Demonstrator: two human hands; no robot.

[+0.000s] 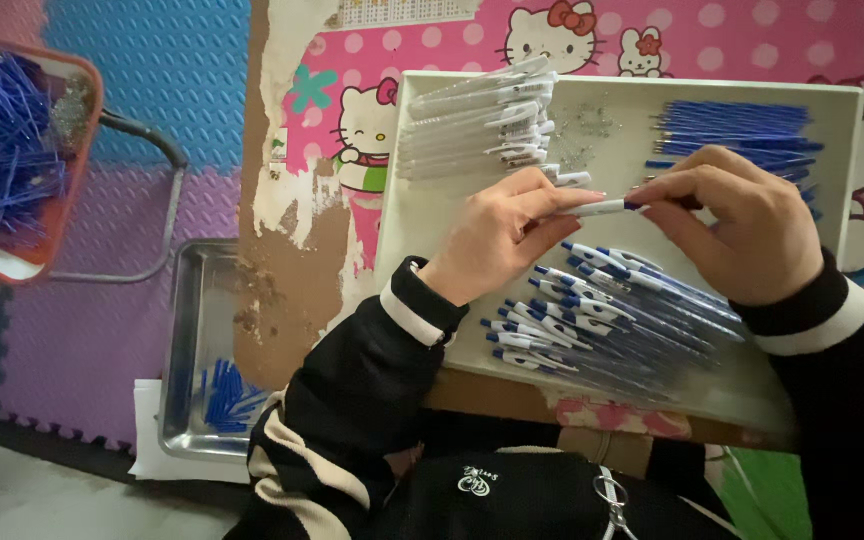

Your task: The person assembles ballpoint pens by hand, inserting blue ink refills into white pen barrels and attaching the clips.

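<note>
Assembly mid-step above white tray (pixel 857 130): left hand (pixel 497 235) pinching white barrel (pixel 597 208), right hand (pixel 742 225) clamped on blue refill (pixel 667 203), needing straight push inward.

The pen (pixel 600 208) is slim, with a white barrel and a blue tip end, lying nearly level above the middle of the white tray (pixel 642 112). The left hand (pixel 497 235) pinches its white end; the right hand (pixel 742 225) grips its blue end, so both touch it. Just below it on the tray lies a heap of finished pens (pixel 602 310), white and blue, fanned slantwise. At the tray's top left is a stack of clear barrels (pixel 477 125); at its top right, a bundle of blue refills (pixel 732 130).
</note>
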